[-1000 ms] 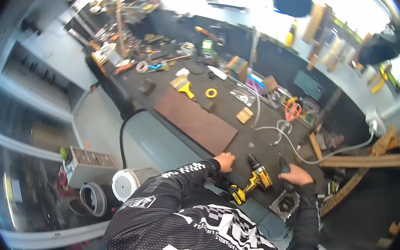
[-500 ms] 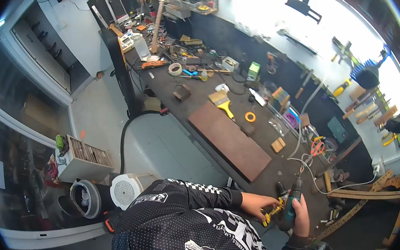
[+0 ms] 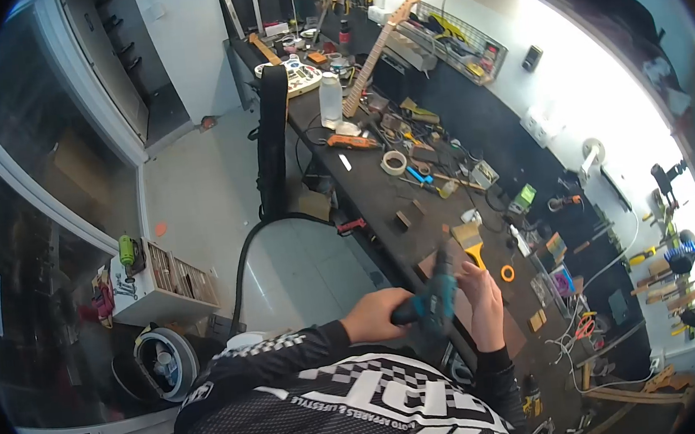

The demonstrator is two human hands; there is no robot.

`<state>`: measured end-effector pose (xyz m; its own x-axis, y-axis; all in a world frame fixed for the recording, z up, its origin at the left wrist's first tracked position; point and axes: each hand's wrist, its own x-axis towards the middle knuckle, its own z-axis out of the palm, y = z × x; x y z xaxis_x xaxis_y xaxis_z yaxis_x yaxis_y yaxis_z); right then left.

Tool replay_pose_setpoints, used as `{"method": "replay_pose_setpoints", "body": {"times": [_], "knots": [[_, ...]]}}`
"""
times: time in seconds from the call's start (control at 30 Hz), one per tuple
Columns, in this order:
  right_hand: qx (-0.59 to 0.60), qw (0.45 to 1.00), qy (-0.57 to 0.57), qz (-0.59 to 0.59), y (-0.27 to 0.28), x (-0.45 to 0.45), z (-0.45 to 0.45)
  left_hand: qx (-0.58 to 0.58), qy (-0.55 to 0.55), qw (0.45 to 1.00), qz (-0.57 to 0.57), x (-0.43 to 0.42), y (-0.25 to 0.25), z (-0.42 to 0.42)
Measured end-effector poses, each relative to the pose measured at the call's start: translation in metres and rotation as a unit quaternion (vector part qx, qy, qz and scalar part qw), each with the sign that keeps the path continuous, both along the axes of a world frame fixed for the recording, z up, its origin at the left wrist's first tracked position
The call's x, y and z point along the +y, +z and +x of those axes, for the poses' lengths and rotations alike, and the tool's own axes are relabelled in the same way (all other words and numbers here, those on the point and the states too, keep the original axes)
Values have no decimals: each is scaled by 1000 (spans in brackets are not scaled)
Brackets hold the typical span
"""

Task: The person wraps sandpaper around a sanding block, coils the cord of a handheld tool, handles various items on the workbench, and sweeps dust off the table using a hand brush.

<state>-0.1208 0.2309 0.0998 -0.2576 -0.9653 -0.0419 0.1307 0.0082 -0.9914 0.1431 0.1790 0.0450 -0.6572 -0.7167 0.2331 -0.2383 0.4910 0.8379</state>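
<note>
A teal and black cordless drill (image 3: 436,299) is in front of my chest, its dark chuck pointing up and away. My left hand (image 3: 372,317) is wrapped round its grip. To the right of the drill, my right hand (image 3: 484,308) is upright with its fingers stretched out near the chuck; whether it touches the drill I cannot tell. Behind the drill and right hand lies a flat brown board (image 3: 519,330) on the bench, largely covered by them. Just beyond the fingertips is a yellow-handled paintbrush (image 3: 470,243).
The dark workbench (image 3: 381,214) holds a masking tape roll (image 3: 393,162), an orange ring (image 3: 508,273), small wood blocks (image 3: 536,320) and a guitar neck (image 3: 378,55). A black hose (image 3: 243,260) loops over the floor. A bin (image 3: 167,364) stands to the left.
The drill has passed from my right hand to my left and moved leftward, in front of the board. My left hand has left a yellow tool. The view has shifted.
</note>
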Motion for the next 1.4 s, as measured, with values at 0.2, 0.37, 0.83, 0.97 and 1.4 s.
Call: {"method": "replay_pose_setpoints", "body": {"times": [0.2, 0.37, 0.83, 0.97, 1.4], "knots": [[-96, 992, 62, 50, -27, -107, 38, -6, 214, 977, 1, -82, 5, 93], [-25, 974, 181, 132, -85, -243, 84, -24, 315, 948, 27, -187, 11, 149], [478, 772, 303, 289, -282, -504, 132, -146, 385, 909, -67, -575, 157, 274], [473, 744, 258, 397, -293, -522, 139, -197, 289, 936, -43, -760, 162, 291], [567, 754, -94, 318, -218, -649, 135, -391, 105, 914, 27, -1275, -25, 195]]}}
